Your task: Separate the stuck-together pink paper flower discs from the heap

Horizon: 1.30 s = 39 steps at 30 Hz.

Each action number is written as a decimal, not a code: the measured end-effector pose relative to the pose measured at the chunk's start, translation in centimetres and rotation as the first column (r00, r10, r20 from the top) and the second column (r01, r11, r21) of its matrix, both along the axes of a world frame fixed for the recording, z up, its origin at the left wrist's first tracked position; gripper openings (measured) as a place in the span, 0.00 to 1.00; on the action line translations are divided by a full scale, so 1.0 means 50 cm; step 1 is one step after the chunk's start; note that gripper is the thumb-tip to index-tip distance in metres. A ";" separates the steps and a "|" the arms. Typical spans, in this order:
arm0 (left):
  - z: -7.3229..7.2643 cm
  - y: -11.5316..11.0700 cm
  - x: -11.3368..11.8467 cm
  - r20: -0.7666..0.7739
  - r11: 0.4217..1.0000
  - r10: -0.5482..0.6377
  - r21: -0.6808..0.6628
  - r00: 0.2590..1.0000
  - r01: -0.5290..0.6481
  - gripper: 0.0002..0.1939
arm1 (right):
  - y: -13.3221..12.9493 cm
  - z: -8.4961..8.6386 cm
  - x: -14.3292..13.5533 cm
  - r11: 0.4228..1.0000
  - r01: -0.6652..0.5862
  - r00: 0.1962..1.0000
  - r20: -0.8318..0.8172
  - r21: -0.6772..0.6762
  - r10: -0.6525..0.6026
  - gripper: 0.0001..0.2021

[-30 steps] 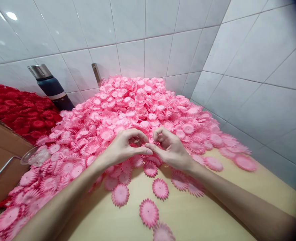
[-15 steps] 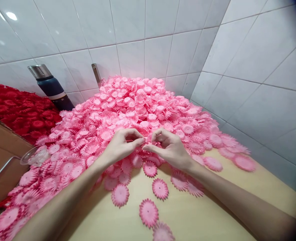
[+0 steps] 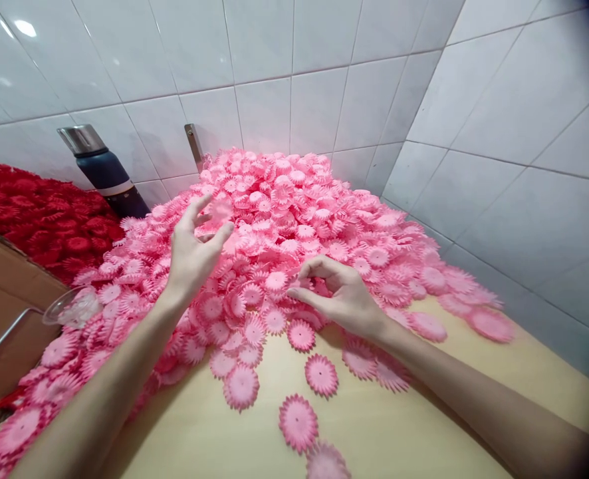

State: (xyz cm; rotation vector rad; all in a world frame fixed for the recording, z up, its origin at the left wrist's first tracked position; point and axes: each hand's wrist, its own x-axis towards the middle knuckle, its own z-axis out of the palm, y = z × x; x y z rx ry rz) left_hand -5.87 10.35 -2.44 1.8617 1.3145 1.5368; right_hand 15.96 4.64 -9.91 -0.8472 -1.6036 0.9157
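My left hand [image 3: 192, 249] is raised over the left part of a heap of pink flower-shaped discs [image 3: 284, 193] with toothed edges. Its fingers and thumb are spread apart, and a blurred pink disc [image 3: 221, 207] shows just beyond the fingertips, apparently loose. At the heap's front edge my right hand [image 3: 342, 296] is closed, its thumb and forefinger curled towards each other. What lies between those fingertips cannot be made out against the pink. Single discs with a small centre hole lie below the hands, among them a darker-edged pink disc [image 3: 321, 374].
A pale wooden table [image 3: 215, 432] carries the heap. To the left are a red heap of similar pieces [image 3: 50, 213], a dark blue flask [image 3: 108, 173], a clear plastic dish [image 3: 72, 307] and a cardboard box [image 3: 15, 299]. Tiled walls [image 3: 319, 40] close the back and right.
My left hand has parted from the right one, moving up and left, and its fingers have opened. A blurred disc now shows by it. The right hand has stayed in place.
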 end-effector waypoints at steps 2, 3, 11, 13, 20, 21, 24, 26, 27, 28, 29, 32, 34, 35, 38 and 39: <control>-0.001 -0.008 0.006 -0.169 0.999 0.035 0.036 0.985 -0.029 0.22 | 0.001 0.001 0.001 1.000 0.023 1.000 -0.005 -0.007 -0.023 0.10; -0.001 -0.013 0.012 -0.224 1.000 0.006 0.028 0.975 0.000 0.19 | 0.001 0.001 0.000 0.999 0.040 0.999 -0.012 -0.008 -0.040 0.10; -0.014 -0.067 0.069 -0.290 0.839 -0.544 -0.194 0.788 0.508 0.09 | -0.001 0.006 0.000 0.997 0.009 0.991 -0.129 -0.073 -0.019 0.15; -0.022 -0.076 0.077 -0.248 0.806 -0.589 -0.252 0.769 0.535 0.11 | -0.002 0.007 0.000 0.998 0.015 0.990 -0.140 -0.060 -0.023 0.14; -0.033 -0.086 0.082 -0.083 0.750 -0.618 -0.361 0.782 0.554 0.17 | -0.003 0.013 -0.005 0.991 0.108 0.990 -0.095 0.082 -0.100 0.05; -0.032 -0.087 0.081 -0.077 0.758 -0.605 -0.360 0.793 0.543 0.18 | -0.004 0.014 -0.005 0.989 0.111 0.992 -0.079 0.102 -0.103 0.05; -0.032 -0.090 0.077 -0.029 0.772 -0.557 -0.388 0.830 0.505 0.16 | -0.007 0.014 -0.005 0.992 0.070 0.995 -0.079 0.106 -0.061 0.08; -0.036 -0.096 0.074 0.019 0.779 -0.508 -0.416 0.861 0.469 0.13 | -0.009 0.012 -0.006 0.995 0.049 0.994 -0.100 0.090 -0.040 0.10; -0.039 -0.101 0.072 0.033 0.789 -0.477 -0.426 0.879 0.444 0.12 | -0.009 0.011 -0.006 0.994 0.051 0.995 -0.093 0.093 -0.042 0.10; -0.043 -0.106 0.070 0.034 0.800 -0.444 -0.435 0.895 0.414 0.12 | -0.010 0.010 -0.006 0.993 0.057 0.996 -0.074 0.101 -0.050 0.10; -0.048 -0.112 0.068 0.024 0.810 -0.416 -0.444 0.909 0.382 0.12 | -0.010 0.010 -0.007 0.992 0.063 0.997 -0.047 0.112 -0.058 0.09; -0.062 -0.132 0.064 -0.004 0.802 -0.385 -0.497 0.923 0.332 0.15 | -0.011 0.010 -0.007 0.989 0.061 0.998 0.024 0.134 -0.065 0.07; -0.072 -0.141 0.064 0.006 0.787 -0.380 -0.523 0.925 0.327 0.17 | -0.011 0.011 -0.007 0.986 0.058 0.996 0.053 0.153 -0.067 0.06; -0.077 -0.143 0.064 0.008 0.786 -0.374 -0.528 0.927 0.322 0.18 | -0.011 0.012 -0.008 0.984 0.054 0.996 0.065 0.169 -0.065 0.05; -0.092 -0.146 0.067 -0.017 0.812 -0.342 -0.510 0.940 0.286 0.21 | -0.013 0.013 -0.009 0.977 0.045 0.994 0.086 0.210 -0.064 0.06; -0.097 -0.147 0.068 -0.027 0.823 -0.327 -0.500 0.945 0.270 0.23 | -0.013 0.012 -0.009 0.975 0.039 0.993 0.097 0.219 -0.062 0.07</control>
